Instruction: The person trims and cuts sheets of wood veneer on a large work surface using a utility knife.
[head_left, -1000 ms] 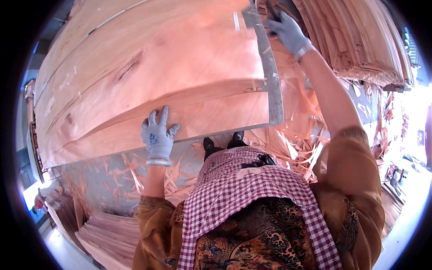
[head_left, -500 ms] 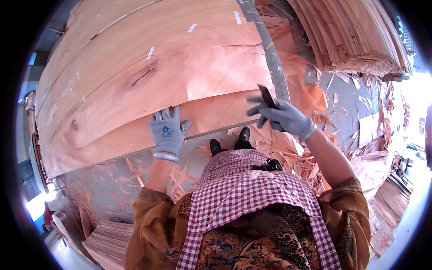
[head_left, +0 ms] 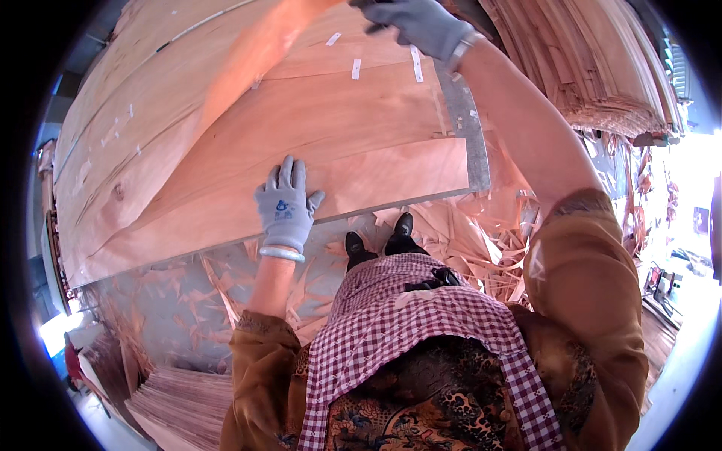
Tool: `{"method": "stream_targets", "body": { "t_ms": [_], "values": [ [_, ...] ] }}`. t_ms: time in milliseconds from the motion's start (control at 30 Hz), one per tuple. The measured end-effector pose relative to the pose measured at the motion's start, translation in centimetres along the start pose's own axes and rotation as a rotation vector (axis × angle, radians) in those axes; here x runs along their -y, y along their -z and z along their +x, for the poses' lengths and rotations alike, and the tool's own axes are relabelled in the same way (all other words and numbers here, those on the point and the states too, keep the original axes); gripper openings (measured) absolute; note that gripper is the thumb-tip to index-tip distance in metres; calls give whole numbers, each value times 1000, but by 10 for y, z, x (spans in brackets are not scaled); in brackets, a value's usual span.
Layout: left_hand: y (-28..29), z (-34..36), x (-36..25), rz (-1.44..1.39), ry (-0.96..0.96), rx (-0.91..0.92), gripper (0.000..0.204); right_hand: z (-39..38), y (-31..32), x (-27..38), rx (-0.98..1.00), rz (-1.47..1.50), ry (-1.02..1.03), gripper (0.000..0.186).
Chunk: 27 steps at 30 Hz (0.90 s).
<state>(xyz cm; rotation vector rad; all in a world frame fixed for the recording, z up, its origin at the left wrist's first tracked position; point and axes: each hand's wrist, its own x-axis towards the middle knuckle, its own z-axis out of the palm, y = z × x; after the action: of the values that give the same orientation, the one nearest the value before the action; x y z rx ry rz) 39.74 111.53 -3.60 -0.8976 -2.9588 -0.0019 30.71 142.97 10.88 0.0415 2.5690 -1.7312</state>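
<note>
Bright light fills the right side of the frame, and pale scraps litter the grey floor (head_left: pixel 177 316) below your work. Across the upper left and middle spreads your broad work surface, layered with thin wood sheets; a grey border (head_left: pixel 475 146) shows along its right end. Beyond that border, a tall pile of veneer (head_left: pixel 579 60) fills the upper right, and a smaller stack (head_left: pixel 184 402) sits at lower left.

Your raised veneer sheet (head_left: pixel 259 56) takes up the upper middle, bent up off the layer beneath. Its long axis slants from the lower left toward the top edge, where it leaves the frame. Underneath, a flat sheet (head_left: pixel 361 120) lies bared, with a strip of wood (head_left: pixel 406 169) along the near edge of the surface.

Your right hand (head_left: pixel 410 26), gloved in grey, is at the top edge, just beside the upper end of the raised sheet and nearer to that end than the other hand. Its fingers are bent about something dark (head_left: pixel 368 11), cut by the frame and too blurred to name; you cannot tell from this view whether they also grip the sheet. Your left hand (head_left: pixel 286 199) lies palm down at the near edge, thumb apart, grasping nothing, below and to the right of the raised sheet's slant. Small white tape pieces (head_left: pixel 356 69) dot the wood near the top.
</note>
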Motion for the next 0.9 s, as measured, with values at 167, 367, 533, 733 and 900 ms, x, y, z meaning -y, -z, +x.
{"method": "stream_targets", "body": {
  "t_ms": [167,367,533,733,900],
  "values": [
    [4,-6,2,7,-37,-37,62,-141,6,-45,326,321,-494,50],
    [9,-3,3,14,-100,22,57,-349,-5,-126,807,345,-784,49],
    [4,-7,9,9,-97,23,56,-382,-6,-114,733,448,-772,43],
    [3,-1,1,-24,-86,22,60,-371,16,-117,717,381,-730,25],
    [2,-5,7,-39,-58,31,59,-312,10,-83,531,400,-736,25]
  ]
}}
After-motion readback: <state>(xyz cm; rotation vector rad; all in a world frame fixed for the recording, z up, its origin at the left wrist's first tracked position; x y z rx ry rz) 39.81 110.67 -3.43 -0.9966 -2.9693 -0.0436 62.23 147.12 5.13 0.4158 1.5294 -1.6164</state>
